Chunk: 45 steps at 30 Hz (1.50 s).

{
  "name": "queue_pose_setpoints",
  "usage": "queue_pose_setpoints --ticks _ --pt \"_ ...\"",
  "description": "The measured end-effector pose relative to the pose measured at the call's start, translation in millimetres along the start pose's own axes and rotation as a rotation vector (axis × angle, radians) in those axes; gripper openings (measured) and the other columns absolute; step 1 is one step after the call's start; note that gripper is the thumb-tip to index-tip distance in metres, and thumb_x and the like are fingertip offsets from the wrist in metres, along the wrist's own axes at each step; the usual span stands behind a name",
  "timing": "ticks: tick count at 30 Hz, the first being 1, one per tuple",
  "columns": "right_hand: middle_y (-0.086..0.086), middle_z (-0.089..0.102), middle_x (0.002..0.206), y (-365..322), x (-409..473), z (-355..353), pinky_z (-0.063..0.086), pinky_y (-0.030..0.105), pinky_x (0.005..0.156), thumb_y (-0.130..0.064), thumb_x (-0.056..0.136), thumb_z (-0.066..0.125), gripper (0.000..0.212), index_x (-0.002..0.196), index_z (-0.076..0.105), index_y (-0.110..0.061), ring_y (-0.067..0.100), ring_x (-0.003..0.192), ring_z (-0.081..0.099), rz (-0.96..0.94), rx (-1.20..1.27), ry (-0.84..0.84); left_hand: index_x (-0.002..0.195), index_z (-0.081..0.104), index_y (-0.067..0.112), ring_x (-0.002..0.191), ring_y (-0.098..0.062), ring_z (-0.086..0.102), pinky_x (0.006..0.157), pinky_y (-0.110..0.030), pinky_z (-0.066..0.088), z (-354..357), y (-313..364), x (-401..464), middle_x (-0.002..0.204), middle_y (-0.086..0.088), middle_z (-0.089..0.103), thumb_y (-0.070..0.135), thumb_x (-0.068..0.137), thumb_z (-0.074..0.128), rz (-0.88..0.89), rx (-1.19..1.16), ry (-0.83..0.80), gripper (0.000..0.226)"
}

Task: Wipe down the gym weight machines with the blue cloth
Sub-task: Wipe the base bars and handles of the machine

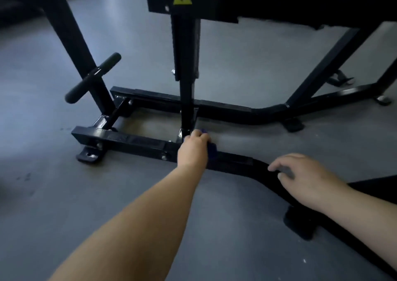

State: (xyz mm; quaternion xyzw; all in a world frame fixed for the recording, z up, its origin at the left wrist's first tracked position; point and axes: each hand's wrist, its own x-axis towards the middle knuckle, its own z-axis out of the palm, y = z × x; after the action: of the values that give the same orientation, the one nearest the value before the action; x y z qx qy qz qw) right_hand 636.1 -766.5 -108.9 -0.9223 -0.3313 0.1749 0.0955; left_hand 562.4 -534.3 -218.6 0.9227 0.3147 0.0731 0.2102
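The left hand [194, 148] is gripping the soft, light blue cloth [211, 147], bunched in its fingers and pressing on the machine's near base bar [137, 141] beside the upright post [187, 108], while the right hand [305, 177] is resting loosely open on that bar.

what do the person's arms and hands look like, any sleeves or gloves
Both forearms are bare as far as the frame shows: no sleeves, no gloves. The left hand and right hand show no rings, and neither wrist shows a watch or band. The picture is somewhat blurred, so small details could be missed.
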Motion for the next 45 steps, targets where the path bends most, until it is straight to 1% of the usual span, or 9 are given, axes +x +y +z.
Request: queue_pose_setpoints --ticks 4,9,15,17,22,28,34,40,45 --pt "-0.025 0.045 0.128 -30 -1 34 0.047 0.025 0.094 -0.026 0.098 0.050 0.023 0.112 0.060 -0.041 0.004 0.110 0.054 -0.083 -0.127 -0.139 0.145 0.037 0.024 0.131 -0.029 0.033 0.094 -0.045 0.049 35 -51 -1 0.148 -0.001 0.029 0.004 0.092 0.055 -0.021 0.141 -0.300 0.060" --pt "-0.028 0.043 0.130 -55 16 50 0.046 0.025 0.095 -0.030 0.098 0.048 0.023 0.115 0.059 -0.042 0.003 0.116 0.051 -0.133 -0.202 -0.167 0.144 0.034 0.024 0.126 -0.027 0.035 0.077 -0.041 0.050 34 -74 11 0.143 -0.002 0.031 0.019 0.076 0.080 0.144 0.327 -0.271 0.081" --pt "-0.029 0.045 0.126 -86 53 54 0.047 0.026 0.094 -0.028 0.099 0.048 0.023 0.111 0.060 -0.042 0.002 0.112 0.052 -0.114 -0.212 -0.186 0.127 0.057 0.012 0.121 -0.032 0.039 0.079 -0.042 0.047 -23 -148 34 0.127 -0.009 0.046 0.009 0.082 0.072 -0.341 0.096 0.027 0.048" --pt "-0.026 0.047 0.125 -100 67 63 0.048 0.028 0.092 -0.027 0.098 0.048 0.022 0.107 0.060 -0.043 0.004 0.108 0.053 -0.103 -0.198 -0.205 0.135 0.052 0.019 0.127 -0.031 0.036 0.086 -0.046 0.048 -24 -165 36 0.140 -0.005 0.039 0.006 0.081 0.070 -0.287 -0.006 0.105 0.058" --pt "-0.024 0.043 0.137 -140 95 87 0.045 0.030 0.099 -0.026 0.097 0.050 0.033 0.125 0.056 -0.042 0.009 0.121 0.049 -0.146 -0.196 -0.248 0.147 0.035 0.033 0.140 -0.026 0.025 0.100 -0.047 0.045 -5 -178 35 0.152 0.003 0.029 0.009 0.092 0.057 -0.030 0.166 -0.148 0.064" --pt "-0.016 0.015 0.160 -154 127 97 0.032 0.032 0.113 -0.028 0.099 0.050 0.052 0.148 0.034 -0.038 0.012 0.144 0.025 -0.177 -0.302 -0.363 0.135 0.053 0.027 0.127 -0.033 0.043 0.092 -0.048 0.046 -39 -228 63 0.137 -0.006 0.044 0.020 0.094 0.056 -0.458 0.077 -0.085 0.041" --pt "-0.017 0.018 0.159 -146 132 103 0.027 0.027 0.115 -0.028 0.100 0.049 0.049 0.146 0.036 -0.036 0.010 0.144 0.025 -0.213 -0.289 -0.372 0.140 0.047 0.036 0.137 -0.021 0.035 0.099 -0.043 0.045 -20 -239 39 0.149 0.008 0.038 0.005 0.088 0.057 0.123 0.082 -0.013 0.061" --pt "-0.013 0.006 0.162 -142 150 119 0.022 0.029 0.117 -0.030 0.099 0.050 0.063 0.154 0.020 -0.031 0.013 0.148 0.013 -0.184 -0.345 -0.405 0.132 0.056 0.030 0.126 -0.034 0.048 0.100 -0.048 0.045 -63 -318 69 0.139 -0.004 0.046 0.012 0.087 0.061 -0.543 0.040 0.059 0.049" --pt "-0.009 -0.016 0.162 -149 168 129 0.021 0.035 0.120 -0.033 0.097 0.055 0.084 0.157 -0.004 -0.026 0.016 0.151 0.000 -0.201 -0.421 -0.489 0.135 0.055 0.028 0.128 -0.029 0.049 0.102 -0.046 0.043 -59 -318 52 0.141 -0.001 0.049 0.003 0.083 0.066 -0.213 0.107 0.073 0.058"
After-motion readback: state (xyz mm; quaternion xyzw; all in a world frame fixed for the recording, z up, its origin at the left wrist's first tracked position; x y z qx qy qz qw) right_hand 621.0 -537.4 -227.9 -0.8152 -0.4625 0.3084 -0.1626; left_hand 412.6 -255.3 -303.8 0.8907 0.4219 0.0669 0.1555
